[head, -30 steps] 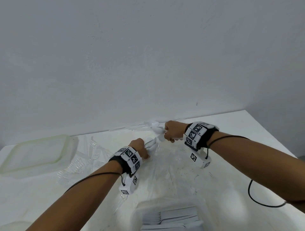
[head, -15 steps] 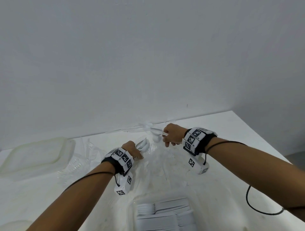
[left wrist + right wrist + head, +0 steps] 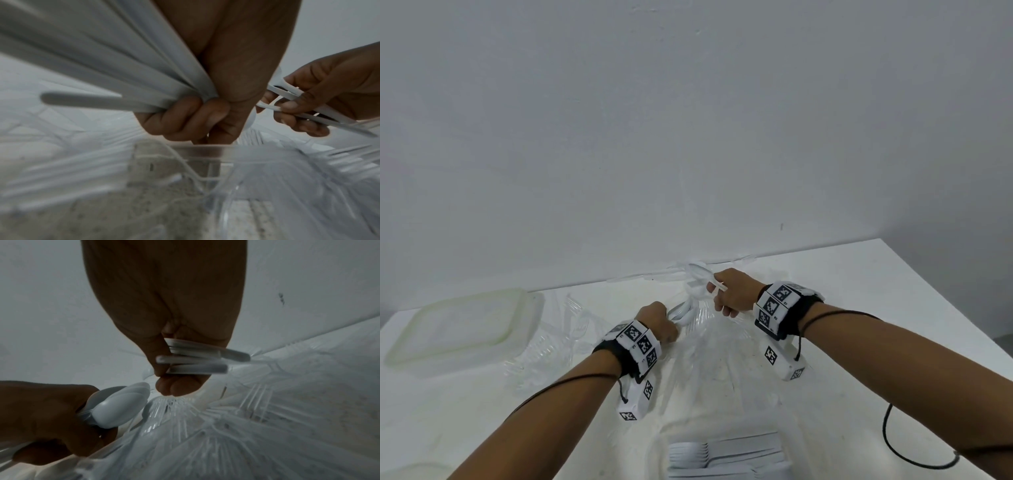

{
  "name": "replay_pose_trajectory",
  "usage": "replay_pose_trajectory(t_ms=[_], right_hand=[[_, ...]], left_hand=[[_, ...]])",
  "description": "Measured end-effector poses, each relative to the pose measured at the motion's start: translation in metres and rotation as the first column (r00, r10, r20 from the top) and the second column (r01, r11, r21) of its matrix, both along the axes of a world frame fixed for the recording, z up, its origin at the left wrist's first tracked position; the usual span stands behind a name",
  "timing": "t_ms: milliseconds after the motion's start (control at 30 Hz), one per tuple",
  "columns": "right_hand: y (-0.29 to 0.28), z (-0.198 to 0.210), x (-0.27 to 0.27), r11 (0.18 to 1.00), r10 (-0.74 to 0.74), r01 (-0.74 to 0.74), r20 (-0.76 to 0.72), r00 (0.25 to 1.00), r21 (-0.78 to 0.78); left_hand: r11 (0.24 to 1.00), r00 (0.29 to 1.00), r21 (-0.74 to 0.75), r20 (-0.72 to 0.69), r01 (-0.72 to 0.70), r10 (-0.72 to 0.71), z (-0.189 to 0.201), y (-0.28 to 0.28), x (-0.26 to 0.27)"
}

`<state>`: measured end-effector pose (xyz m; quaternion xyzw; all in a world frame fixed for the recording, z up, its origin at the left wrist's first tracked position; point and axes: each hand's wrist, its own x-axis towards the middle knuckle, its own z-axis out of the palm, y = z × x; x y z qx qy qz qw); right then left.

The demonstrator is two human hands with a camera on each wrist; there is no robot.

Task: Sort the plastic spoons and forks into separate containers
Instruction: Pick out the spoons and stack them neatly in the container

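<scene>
My left hand (image 3: pixel 659 320) is a fist around a bundle of white spoons (image 3: pixel 683 312); their stacked bowls (image 3: pixel 121 405) point away from me and the handles (image 3: pixel 102 73) fan back past the wrist. My right hand (image 3: pixel 726 294), a little further back and to the right, grips several white spoons (image 3: pixel 195 360) by the handles, one bowl (image 3: pixel 700 270) sticking out towards the wall. Both hands hover just above a spread of clear plastic forks (image 3: pixel 226 418) on the white table (image 3: pixel 876 291). A container (image 3: pixel 664 442) at the near edge holds stacked white cutlery (image 3: pixel 726 454).
A translucent lidded box (image 3: pixel 462 325) lies at the far left of the table, with more clear forks (image 3: pixel 551 339) scattered beside it. A black cable (image 3: pixel 900 448) loops under my right forearm. The wall stands close behind the table's back edge.
Both hands keep hold of their spoon bundles. They have drawn slightly nearer to me and the right hand has lifted off the pile; the head view has swayed.
</scene>
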<state>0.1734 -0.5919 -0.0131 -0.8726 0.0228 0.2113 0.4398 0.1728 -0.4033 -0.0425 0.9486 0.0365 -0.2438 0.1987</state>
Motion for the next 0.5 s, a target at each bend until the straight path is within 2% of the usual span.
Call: replay_pose_trajectory(t_ms=[133,267,367,500], right_hand=[[0.007,-0.003,0.009,0.994,-0.001,0.000,0.009,1.000,0.108],[0.013,-0.002,0.014,0.978,0.010,-0.020,0.048,0.999,0.206],[0.017,0.002,0.016,0.957,-0.013,-0.012,0.083,0.996,0.290],[0.023,0.012,0.013,0.910,-0.026,0.022,0.005,1.000,0.415]], left_hand=[[1.000,1.000,0.009,-0.002,-0.003,0.003,0.003,0.012,0.007],[0.992,0.998,-0.116,-0.052,-0.040,0.034,0.009,0.022,0.012],[0.987,0.997,-0.147,-0.053,-0.064,0.057,0.015,0.027,0.013],[0.980,0.995,-0.185,-0.081,-0.077,0.063,0.020,0.035,0.014]])
